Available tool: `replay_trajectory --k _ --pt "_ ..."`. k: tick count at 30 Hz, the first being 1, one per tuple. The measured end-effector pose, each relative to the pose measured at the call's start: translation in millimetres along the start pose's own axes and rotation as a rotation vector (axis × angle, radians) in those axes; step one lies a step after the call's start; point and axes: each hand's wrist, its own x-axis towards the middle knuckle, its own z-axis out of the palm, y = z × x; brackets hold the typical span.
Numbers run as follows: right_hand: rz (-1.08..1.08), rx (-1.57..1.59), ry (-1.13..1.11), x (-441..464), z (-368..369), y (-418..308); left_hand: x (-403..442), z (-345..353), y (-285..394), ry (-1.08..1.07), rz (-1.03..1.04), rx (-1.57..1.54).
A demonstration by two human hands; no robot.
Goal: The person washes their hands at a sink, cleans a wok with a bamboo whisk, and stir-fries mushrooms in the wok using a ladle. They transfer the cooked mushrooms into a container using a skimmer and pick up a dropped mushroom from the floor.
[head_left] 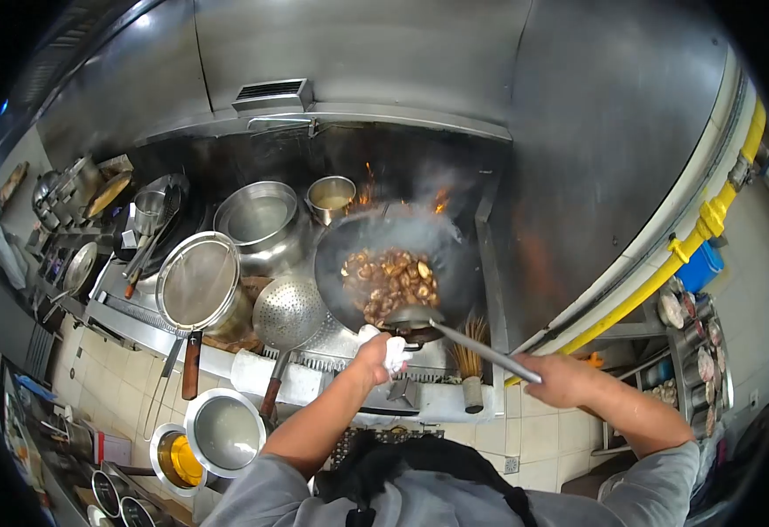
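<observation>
Brown pieces lie inside the dark, hazy wok.

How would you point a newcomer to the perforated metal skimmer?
Start at the dark wok holding brown food pieces. Immediately to its left in the picture, the perforated skimmer lies with its brown handle toward the bottom. Round holes dot its metal bowl, unlike the fine-mesh strainer farther left.
</observation>
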Motion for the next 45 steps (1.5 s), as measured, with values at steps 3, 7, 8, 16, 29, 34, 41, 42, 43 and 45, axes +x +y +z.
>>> replay_trajectory --k 3,7,8,16,29,34,41,42,43,45 --pt "0.048 -0.088 -0.021 29.9 16.1 -4.7 -1.0 5.1 1.1 -0.1 -0.07 -0.047" --pt "0.08 -0.117 0.1 100.3 50.8 6.8 38.1 -51.6 -57.0 -0.165 0.054 -0.131" --pt "0.114 -0.12 0.179 106.1 52.9 4.7 30.7 -56.7 -77.4 -0.108 0.065 -0.169" --pt "0.056 -0.007 0.113 23.4 18.2 10.0 7.7 -23.6 -44.6 -0.1 -0.039 -0.159" --pt "0.099 0.702 0.091 41.7 68.2 89.6 0.3 -26.5 -9.2 -0.108 0.007 -0.104" --pt "-0.505 0.119 0.849 102.2 136.4 82.3 -119.1 -72.8 -107.0 -0.268 0.255 -0.159" --pt "-0.324 1.423 -0.603 42.6 106.7 -125.3 -294.5 -142.0 -182.6 -0.328 0.801 -0.358" --pt "-0.353 1.369 -0.683 43.4 115.8 -164.1 -314.1 -152.4 -189.4 -0.4 0.825 -0.462" --pt "-0.364 1.299 -0.773 39.2 126.2 -206.2 -335.8 -163.8 -197.4 -0.448 0.844 -0.501" --pt "-0.411 1.12 -0.85 26.6 154.6 -289.3 -374.2 -191.6 -217.7 -0.542 0.867 -0.561"
